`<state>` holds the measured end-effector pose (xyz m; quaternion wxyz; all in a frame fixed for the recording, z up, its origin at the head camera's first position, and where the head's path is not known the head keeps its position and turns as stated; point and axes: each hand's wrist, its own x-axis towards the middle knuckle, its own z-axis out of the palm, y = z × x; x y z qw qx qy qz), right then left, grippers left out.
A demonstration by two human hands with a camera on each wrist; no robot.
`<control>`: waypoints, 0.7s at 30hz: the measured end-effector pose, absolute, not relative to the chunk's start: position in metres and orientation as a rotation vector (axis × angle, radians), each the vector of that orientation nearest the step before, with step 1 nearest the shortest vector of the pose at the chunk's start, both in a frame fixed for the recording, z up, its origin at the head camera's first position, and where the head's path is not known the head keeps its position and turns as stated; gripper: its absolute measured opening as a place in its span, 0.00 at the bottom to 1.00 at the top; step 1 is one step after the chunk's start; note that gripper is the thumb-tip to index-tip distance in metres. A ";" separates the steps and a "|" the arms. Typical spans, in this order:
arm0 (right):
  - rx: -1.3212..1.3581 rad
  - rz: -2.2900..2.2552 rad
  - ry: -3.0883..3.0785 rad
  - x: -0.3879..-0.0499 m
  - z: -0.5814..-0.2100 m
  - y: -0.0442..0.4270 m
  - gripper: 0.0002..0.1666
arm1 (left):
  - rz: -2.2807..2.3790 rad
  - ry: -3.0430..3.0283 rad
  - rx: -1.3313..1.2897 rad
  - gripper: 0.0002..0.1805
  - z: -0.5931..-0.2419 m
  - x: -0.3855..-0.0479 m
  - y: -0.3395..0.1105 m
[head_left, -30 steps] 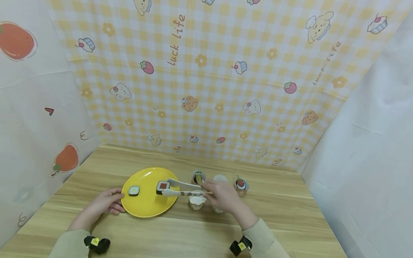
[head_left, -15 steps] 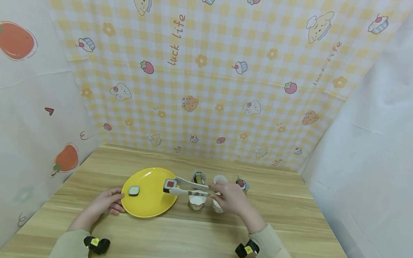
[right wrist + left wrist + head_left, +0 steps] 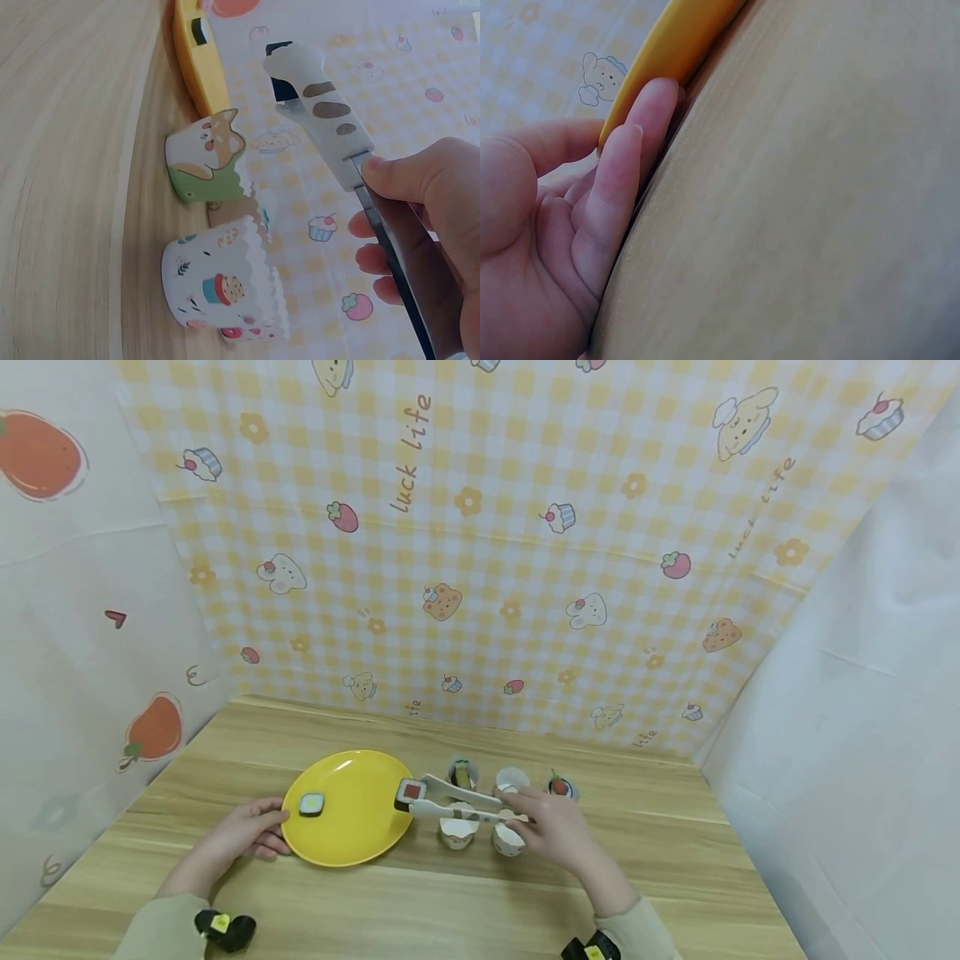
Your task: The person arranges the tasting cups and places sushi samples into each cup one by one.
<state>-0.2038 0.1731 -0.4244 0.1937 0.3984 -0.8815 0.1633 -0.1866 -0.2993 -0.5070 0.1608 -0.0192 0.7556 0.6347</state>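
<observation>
My left hand point(image 3: 251, 828) holds the yellow plate point(image 3: 352, 839) by its left rim, thumb over the edge and fingers against the underside, as the left wrist view shows. On that plate lies a toy sushi roll point(image 3: 311, 804) with a green centre. With my right hand point(image 3: 553, 828) I grip white paw-tipped tongs point(image 3: 330, 112). Between their tips is a square sushi roll point(image 3: 410, 793) with a red centre, raised near the plate's right rim. The far side of this roll is hidden by a paw tip in the right wrist view.
Several paper cups stand right of the plate. The front-left cup point(image 3: 206, 161) has a dog print. A back-left cup point(image 3: 462, 774) contains a yellowish piece; the far-right cup point(image 3: 562, 789) contains a red-topped piece. A checked cloth point(image 3: 465, 552) hangs behind the wooden table point(image 3: 360, 910).
My right hand, the tongs and the red-centred sushi roll have moved rightward, from over the plate to its right rim. The left hand and plate stay put.
</observation>
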 end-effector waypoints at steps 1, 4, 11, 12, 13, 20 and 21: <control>1.113 0.468 -2.475 -0.203 -0.424 0.175 0.22 | 1.811 2.159 -0.056 0.34 -0.507 -0.187 -0.299; 1.102 0.497 -2.491 -0.200 -0.424 0.180 0.21 | 1.810 2.161 -0.057 0.34 -0.508 -0.187 -0.299; 1.085 0.559 -2.517 -0.195 -0.421 0.191 0.20 | 1.810 2.166 -0.057 0.34 -0.508 -0.187 -0.299; 1.083 0.560 -2.517 -0.194 -0.421 0.193 0.21 | 1.811 2.166 -0.059 0.34 -0.508 -0.186 -0.299; 1.083 0.558 -2.519 -0.193 -0.421 0.195 0.21 | 1.812 2.168 -0.060 0.33 -0.508 -0.186 -0.299; 1.073 0.563 -2.522 -0.189 -0.421 0.210 0.25 | 1.811 2.163 -0.052 0.33 -0.507 -0.186 -0.298; 1.068 0.563 -2.519 -0.189 -0.422 0.212 0.25 | 1.812 2.159 -0.050 0.33 -0.507 -0.186 -0.298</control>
